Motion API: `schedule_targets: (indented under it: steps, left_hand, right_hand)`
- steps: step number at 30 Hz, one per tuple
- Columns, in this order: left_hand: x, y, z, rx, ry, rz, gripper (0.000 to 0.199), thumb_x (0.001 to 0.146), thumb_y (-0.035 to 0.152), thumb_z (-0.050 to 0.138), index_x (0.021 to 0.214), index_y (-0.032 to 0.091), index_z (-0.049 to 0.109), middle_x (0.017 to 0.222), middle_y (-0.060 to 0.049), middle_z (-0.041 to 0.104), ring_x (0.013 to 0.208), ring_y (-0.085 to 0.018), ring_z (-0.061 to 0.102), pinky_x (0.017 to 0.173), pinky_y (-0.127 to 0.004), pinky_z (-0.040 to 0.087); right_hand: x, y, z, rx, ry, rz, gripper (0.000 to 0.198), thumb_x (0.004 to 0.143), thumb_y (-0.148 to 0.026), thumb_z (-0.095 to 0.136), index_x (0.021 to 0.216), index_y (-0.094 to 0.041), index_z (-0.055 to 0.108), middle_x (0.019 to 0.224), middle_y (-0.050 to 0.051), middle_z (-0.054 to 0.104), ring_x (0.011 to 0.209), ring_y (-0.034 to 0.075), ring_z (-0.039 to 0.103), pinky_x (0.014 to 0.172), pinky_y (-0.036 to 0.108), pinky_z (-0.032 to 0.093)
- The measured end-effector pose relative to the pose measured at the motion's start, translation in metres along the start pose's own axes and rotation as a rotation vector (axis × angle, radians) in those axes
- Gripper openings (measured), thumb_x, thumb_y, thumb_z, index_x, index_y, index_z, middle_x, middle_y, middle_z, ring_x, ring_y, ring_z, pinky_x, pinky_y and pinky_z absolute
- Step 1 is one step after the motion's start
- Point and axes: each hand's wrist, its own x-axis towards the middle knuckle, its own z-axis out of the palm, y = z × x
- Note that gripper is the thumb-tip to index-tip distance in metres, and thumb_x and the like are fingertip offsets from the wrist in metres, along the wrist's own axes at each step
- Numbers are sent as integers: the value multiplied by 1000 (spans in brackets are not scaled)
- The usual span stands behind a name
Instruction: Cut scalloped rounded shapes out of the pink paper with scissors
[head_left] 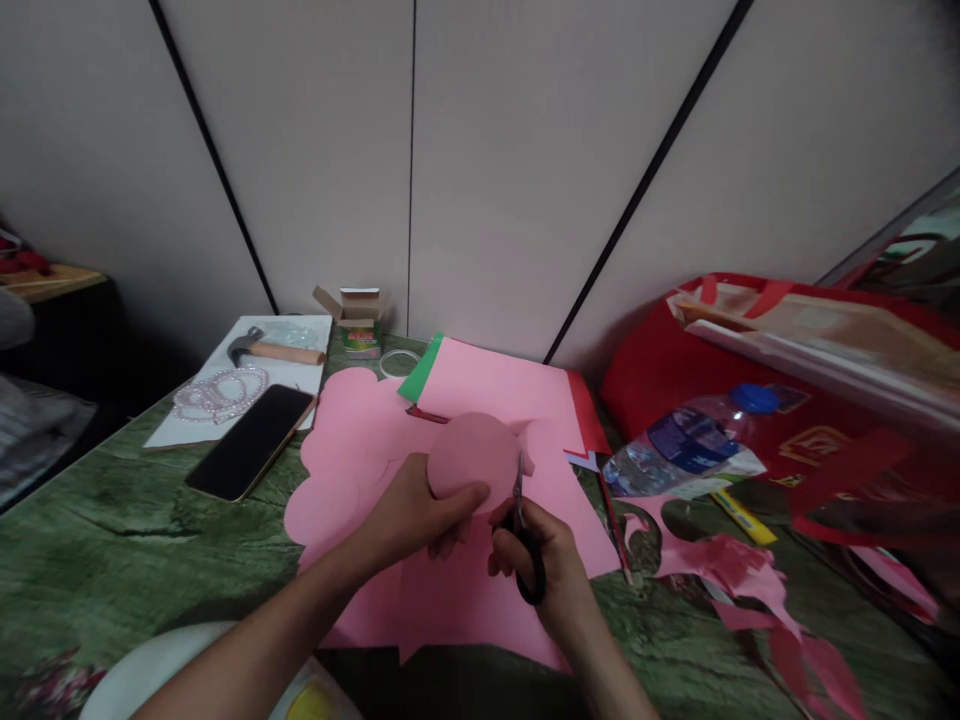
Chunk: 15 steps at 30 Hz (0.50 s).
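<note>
My left hand [431, 515] pinches a round pink paper disc [476, 455] by its lower left side, thumb on top. In my right hand [547, 560] is a pair of scissors [531, 570] with black handles, its blades pointing up along the disc's right edge. A small curl of pink paper [527, 462] stands just beside the blades. Beneath both hands lie large pink paper sheets [465, 610], and cut pink rounds [330, 510] overlap at their left.
A phone [251, 440], hammer [281, 350], bead strand [221, 393] and small open box [362, 325] are at left. At right are a water bottle [690, 440], red bag [652, 350], pencil [615, 525] and pink scraps [739, 570]. Pink, green and red sheets [510, 385] lie behind.
</note>
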Motion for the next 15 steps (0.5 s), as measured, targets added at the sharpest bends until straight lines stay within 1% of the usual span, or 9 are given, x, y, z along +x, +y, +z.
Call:
schedule_targets:
  steps: [5, 11, 15]
  left_hand:
    - [0, 0, 0, 5, 2, 5, 37, 74, 32, 51, 41, 14, 50, 32, 4, 43, 27, -7, 42, 29, -17, 31]
    - [0, -2, -1, 2, 10, 17, 37, 74, 30, 51, 41, 15, 50, 31, 4, 44, 27, -7, 42, 29, -17, 29]
    - [-1, -2, -1, 2, 13, 23, 37, 74, 30, 51, 41, 14, 50, 32, 4, 44, 27, -7, 42, 29, -17, 29]
  right_hand:
    - [-1, 0, 0, 30, -17, -3, 11, 72, -27, 60, 74, -17, 54, 49, -7, 47, 42, 9, 47, 41, 21, 36]
    - [-1, 2, 0, 90, -40, -6, 10, 73, -26, 60, 73, -18, 53, 49, -8, 45, 40, 8, 43, 43, 22, 38]
    - [-2, 3, -1, 80, -37, -11, 9, 73, -24, 60, 73, -17, 54, 49, -8, 45, 40, 7, 44, 42, 21, 37]
